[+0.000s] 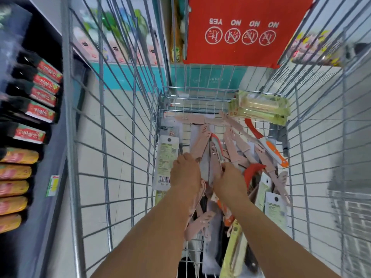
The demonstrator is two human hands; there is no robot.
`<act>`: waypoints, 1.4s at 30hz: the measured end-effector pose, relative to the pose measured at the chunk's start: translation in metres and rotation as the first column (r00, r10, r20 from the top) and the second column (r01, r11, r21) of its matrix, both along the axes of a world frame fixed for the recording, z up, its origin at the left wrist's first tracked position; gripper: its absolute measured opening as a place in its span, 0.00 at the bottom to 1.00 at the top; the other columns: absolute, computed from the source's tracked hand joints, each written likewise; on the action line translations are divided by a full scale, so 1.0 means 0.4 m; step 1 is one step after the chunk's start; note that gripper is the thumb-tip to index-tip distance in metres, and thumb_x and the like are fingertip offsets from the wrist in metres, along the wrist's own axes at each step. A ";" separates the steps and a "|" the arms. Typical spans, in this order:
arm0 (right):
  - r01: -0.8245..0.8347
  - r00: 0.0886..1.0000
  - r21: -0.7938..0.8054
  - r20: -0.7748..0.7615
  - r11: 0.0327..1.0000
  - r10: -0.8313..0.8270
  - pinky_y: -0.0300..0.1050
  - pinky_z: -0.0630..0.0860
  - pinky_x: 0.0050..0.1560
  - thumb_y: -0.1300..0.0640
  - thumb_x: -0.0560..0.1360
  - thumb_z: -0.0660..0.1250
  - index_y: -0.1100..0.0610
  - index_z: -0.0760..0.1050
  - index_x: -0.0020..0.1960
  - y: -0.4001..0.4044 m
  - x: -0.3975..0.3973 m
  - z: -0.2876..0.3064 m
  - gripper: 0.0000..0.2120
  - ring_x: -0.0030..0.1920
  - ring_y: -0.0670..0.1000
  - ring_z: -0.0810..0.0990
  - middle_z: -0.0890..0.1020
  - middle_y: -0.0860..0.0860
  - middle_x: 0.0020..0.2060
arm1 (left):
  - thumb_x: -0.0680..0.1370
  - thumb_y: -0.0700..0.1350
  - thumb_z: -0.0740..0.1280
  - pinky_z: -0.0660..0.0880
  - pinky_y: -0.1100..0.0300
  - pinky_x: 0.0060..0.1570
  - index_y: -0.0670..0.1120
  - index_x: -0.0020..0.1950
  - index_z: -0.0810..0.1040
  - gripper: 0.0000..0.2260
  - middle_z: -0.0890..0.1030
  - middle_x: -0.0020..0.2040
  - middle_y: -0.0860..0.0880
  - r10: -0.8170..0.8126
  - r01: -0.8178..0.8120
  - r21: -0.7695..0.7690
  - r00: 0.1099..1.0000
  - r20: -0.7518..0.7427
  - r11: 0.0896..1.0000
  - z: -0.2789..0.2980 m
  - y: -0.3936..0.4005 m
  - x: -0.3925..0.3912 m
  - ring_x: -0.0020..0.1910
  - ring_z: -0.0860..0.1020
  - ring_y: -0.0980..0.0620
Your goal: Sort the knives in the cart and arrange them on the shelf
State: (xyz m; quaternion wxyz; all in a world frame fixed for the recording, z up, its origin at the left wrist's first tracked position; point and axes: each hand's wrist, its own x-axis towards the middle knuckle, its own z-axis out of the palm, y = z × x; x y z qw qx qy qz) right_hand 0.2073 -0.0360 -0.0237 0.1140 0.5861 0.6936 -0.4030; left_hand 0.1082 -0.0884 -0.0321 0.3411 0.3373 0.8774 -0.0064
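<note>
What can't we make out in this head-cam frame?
- Left hand fingertips: buried in the knife pile, grip unclear.
- Right hand: seen from the back, so what it grips is hidden.
- Carded pack label text: too small.
- Shelf packages: motion-blurred, and cut off by the left edge.
- Lower knives: covered by both forearms.

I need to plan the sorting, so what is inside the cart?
The cart holds a pile of pink knives, an orange-handled knife and green carded packs. Both hands cover the pile's middle, so lower layers are hidden.
</note>
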 end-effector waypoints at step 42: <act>-0.879 0.438 0.363 0.358 0.309 0.825 0.51 0.62 0.65 0.66 0.74 0.60 0.43 0.44 0.77 0.394 -0.354 -0.068 0.40 0.63 0.57 0.68 0.71 0.54 0.62 | 0.81 0.48 0.57 0.54 0.51 0.72 0.49 0.76 0.54 0.24 0.58 0.71 0.47 0.134 -0.138 0.144 0.990 0.032 0.980 -0.017 0.108 -0.115 0.71 0.54 0.45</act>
